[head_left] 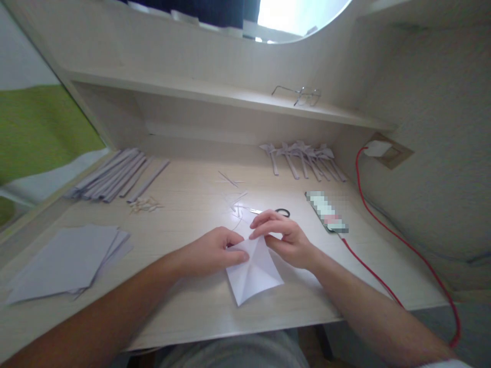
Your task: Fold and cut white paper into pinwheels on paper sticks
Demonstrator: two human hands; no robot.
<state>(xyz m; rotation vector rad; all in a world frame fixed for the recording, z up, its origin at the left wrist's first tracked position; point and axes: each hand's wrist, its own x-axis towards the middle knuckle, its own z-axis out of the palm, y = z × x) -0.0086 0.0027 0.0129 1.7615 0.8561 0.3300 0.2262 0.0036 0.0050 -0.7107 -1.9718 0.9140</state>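
A creased sheet of white paper (255, 276) is held just above the desk near its front edge. My left hand (218, 250) pinches its upper left side, thumb on top and the other fingers behind. At the top corner my right hand (286, 237) grips the paper between the fingertips and thumb, partly hidden by the sheet. Fold lines meet around the middle of the paper. Just behind my right hand lie scissors (283, 212), their handle loop and part of a blade showing. Thin paper strips (238, 204) are scattered beyond the hands.
Rolled paper tubes (111, 176) and small wooden pieces (144, 205) lie at left, with stacked white sheets (65, 260) nearer. Paper pinwheels on sticks (303, 156) line the back right. A phone (326, 212) with a red cable (370, 271) is at right; glasses (305, 95) rest on the shelf (215, 94).
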